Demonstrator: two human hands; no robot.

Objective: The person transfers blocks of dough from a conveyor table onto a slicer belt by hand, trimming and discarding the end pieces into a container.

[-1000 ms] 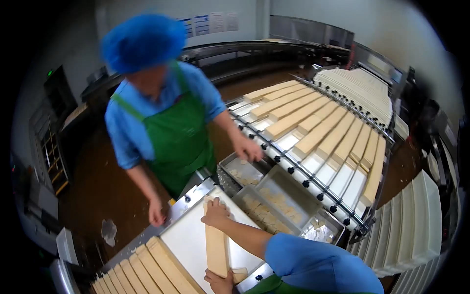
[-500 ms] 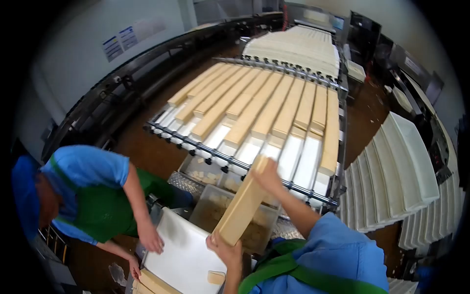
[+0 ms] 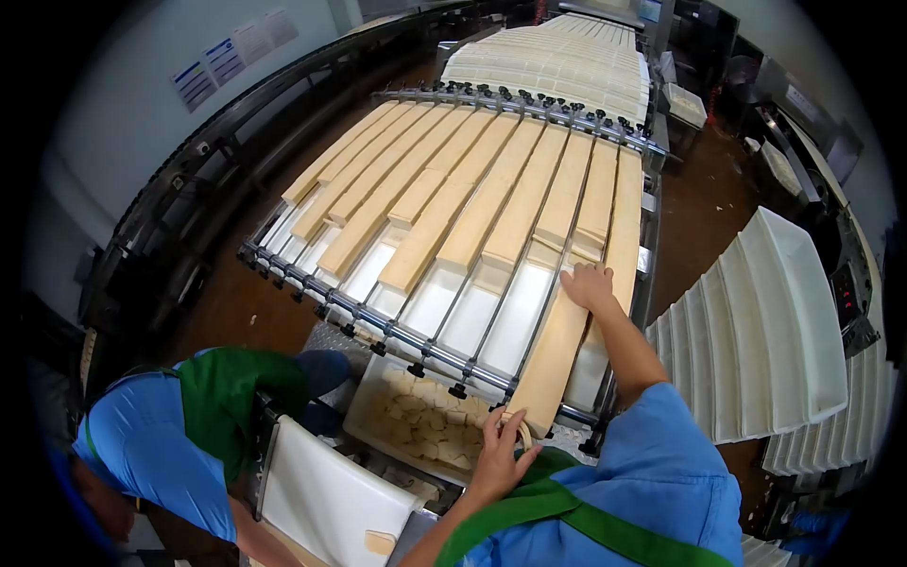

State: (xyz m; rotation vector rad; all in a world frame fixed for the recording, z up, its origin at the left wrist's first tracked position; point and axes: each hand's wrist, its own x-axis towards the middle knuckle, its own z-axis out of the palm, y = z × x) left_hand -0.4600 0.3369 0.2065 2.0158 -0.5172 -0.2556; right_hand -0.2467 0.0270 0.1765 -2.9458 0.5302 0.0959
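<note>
A long pale stack of flat sheets (image 3: 548, 364) lies in a lane near the right side of the conveyor (image 3: 515, 321), its near end at the front rail. At that near end, the fingers of my left hand (image 3: 501, 454) close around a few thin pieces that curl away from the stack. My right hand (image 3: 588, 286) rests on the far end of the same stack, fingers bent over its top. Similar stacks (image 3: 425, 250) lie side by side in the other lanes.
A co-worker (image 3: 156, 444) bends at the lower left beside a white work surface (image 3: 326, 491) with a small piece (image 3: 380, 541) on it. Below the rail sits a bin of cut pieces (image 3: 425, 416). Nested white trays (image 3: 756, 331) stand at the right.
The stack has gone from the white work surface, through the air, onto the conveyor lane with both my hands on it. The view has turned right, and the co-worker now bends lower.
</note>
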